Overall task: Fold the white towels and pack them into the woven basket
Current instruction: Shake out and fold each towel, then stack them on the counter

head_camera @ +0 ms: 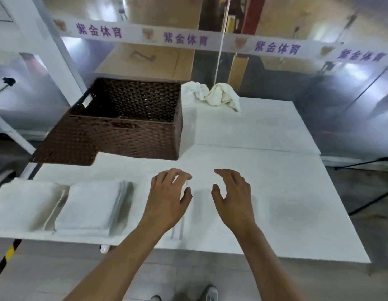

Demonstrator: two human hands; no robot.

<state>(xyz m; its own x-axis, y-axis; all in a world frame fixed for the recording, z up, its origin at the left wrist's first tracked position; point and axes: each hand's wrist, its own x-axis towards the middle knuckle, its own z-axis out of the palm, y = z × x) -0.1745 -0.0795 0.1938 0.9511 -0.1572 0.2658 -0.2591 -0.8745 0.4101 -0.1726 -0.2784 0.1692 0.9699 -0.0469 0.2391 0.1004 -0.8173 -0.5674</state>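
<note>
A dark brown woven basket (123,135) stands at the table's back left, with no towel visible inside. Two folded white towels (26,203) (91,207) lie side by side at the front left. A third folded towel (178,224) lies under my left hand (167,196), which rests on it with fingers spread. My right hand (232,196) hovers just to its right, fingers apart, holding nothing. Two crumpled white towels (193,92) (225,96) sit at the back of the table, right of the basket.
The white table (275,203) extends to the right and has a raised second panel behind. A glass wall with a white banner of purple characters stands behind it. Black stand legs (373,192) lie on the floor at right. Black-and-yellow tape (4,261) marks the floor at left.
</note>
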